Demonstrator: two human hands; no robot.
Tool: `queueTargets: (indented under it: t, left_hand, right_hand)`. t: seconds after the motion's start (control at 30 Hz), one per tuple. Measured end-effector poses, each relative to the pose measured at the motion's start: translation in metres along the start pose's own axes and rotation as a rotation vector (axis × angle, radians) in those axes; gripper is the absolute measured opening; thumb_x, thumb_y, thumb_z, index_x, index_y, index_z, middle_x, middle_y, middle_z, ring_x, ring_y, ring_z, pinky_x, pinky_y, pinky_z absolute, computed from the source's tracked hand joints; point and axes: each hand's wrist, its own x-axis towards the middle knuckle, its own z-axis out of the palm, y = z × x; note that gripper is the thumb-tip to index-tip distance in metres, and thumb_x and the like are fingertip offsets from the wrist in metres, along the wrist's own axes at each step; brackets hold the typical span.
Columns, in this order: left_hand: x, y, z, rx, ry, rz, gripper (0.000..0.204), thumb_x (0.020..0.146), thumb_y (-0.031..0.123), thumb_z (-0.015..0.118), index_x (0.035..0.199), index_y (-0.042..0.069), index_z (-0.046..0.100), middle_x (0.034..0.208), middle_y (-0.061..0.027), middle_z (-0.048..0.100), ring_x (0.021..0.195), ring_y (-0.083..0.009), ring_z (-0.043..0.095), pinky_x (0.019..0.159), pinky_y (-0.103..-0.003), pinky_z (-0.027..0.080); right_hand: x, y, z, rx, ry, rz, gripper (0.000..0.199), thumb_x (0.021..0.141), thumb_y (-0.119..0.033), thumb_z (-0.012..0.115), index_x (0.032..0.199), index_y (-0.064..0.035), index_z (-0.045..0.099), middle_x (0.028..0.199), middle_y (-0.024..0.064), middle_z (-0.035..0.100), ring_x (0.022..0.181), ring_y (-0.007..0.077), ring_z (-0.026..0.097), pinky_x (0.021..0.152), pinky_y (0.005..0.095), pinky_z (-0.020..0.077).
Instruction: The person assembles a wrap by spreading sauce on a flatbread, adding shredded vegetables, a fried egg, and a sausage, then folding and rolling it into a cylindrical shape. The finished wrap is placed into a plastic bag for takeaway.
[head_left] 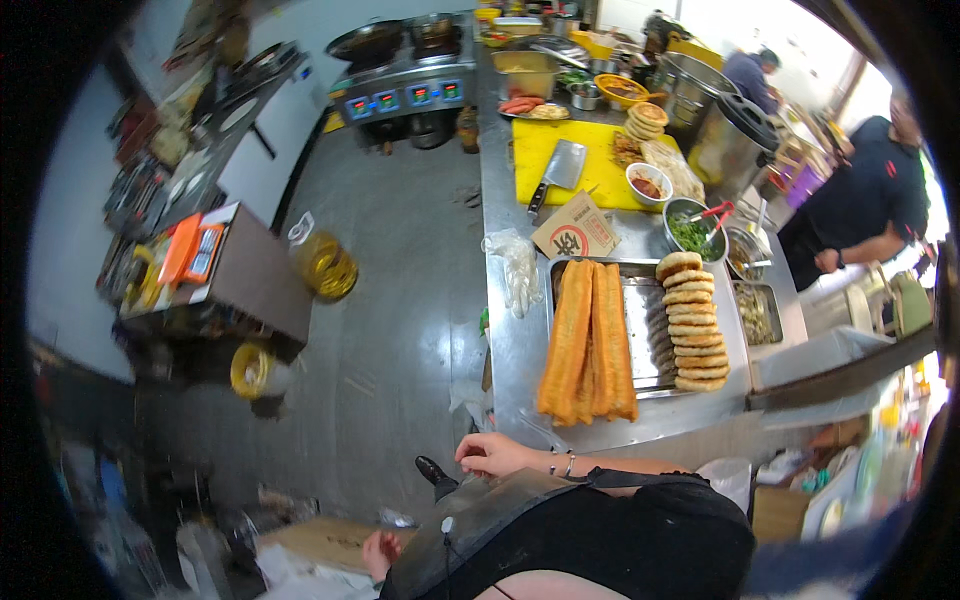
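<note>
My right hand hangs in front of my grey apron, fingers loosely bent, with nothing visible in it; a bracelet circles the wrist. Low in the view, my left hand shows only in part beside the apron, which hides the rest. Ahead and to the right, long fried dough sticks lie on a metal tray, their near ends past its edge. A row of round flatbreads leans along the tray's right side. Neither hand touches the food.
Beyond the tray are a paper bag, plastic glove, cleaver, yellow cutting board and bowl of chopped greens. An oil jug and yellow bucket stand on the floor. A person stands beyond the counter, right.
</note>
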Motion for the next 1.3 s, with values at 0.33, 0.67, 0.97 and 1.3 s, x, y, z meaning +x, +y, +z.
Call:
queueTargets:
  t: [0.33, 0.67, 0.97, 1.3]
  left_hand:
    - [0.291, 0.268, 0.108, 0.328, -0.219, 0.236, 0.009, 0.095, 0.012, 0.055, 0.092, 0.003, 0.054, 0.062, -0.0072, 0.056, 0.05, -0.0149, 0.053, 0.045, -0.029, 0.045]
    - [0.401, 0.332, 0.373, 0.953, -0.851, 0.377, 0.012, 0.094, 0.012, 0.056, 0.103, 0.005, 0.058, 0.082, -0.0045, 0.064, 0.065, -0.0116, 0.059, 0.057, -0.024, 0.047]
    - [0.496, 0.348, 0.541, 1.115, -0.808, 0.053, 0.011, 0.094, 0.015, 0.056, 0.1, 0.006, 0.057, 0.08, -0.0055, 0.064, 0.063, -0.0153, 0.062, 0.05, -0.025, 0.047]
    - [0.347, 0.266, 1.026, 1.144, -1.821, 0.98, 0.011, 0.09, 0.01, 0.058, 0.093, -0.001, 0.062, 0.082, -0.0163, 0.064, 0.074, -0.026, 0.063, 0.069, -0.035, 0.05]
  right_hand:
    - [0.122, -0.057, 0.0, -0.168, 0.487, -0.108, 0.017, 0.09, -0.015, 0.061, 0.103, -0.0028, 0.061, 0.088, 0.0071, 0.066, 0.078, 0.0138, 0.063, 0.07, 0.0295, 0.0515]
    - [0.167, -0.11, -0.208, -0.657, 1.319, 0.016, 0.027, 0.083, -0.018, 0.063, 0.105, -0.0032, 0.061, 0.107, 0.0179, 0.058, 0.101, 0.0347, 0.057, 0.087, 0.0408, 0.0479]
    - [0.196, -0.157, -0.414, -0.828, 1.579, 0.539, 0.035, 0.078, -0.017, 0.065, 0.11, -0.0052, 0.058, 0.109, 0.0169, 0.055, 0.104, 0.0342, 0.055, 0.085, 0.0428, 0.0513]
    - [0.228, -0.124, -0.422, -0.641, 1.91, 0.562, 0.038, 0.079, -0.011, 0.059, 0.116, -0.0156, 0.057, 0.09, 0.0116, 0.051, 0.085, 0.0317, 0.057, 0.062, 0.0408, 0.0537]
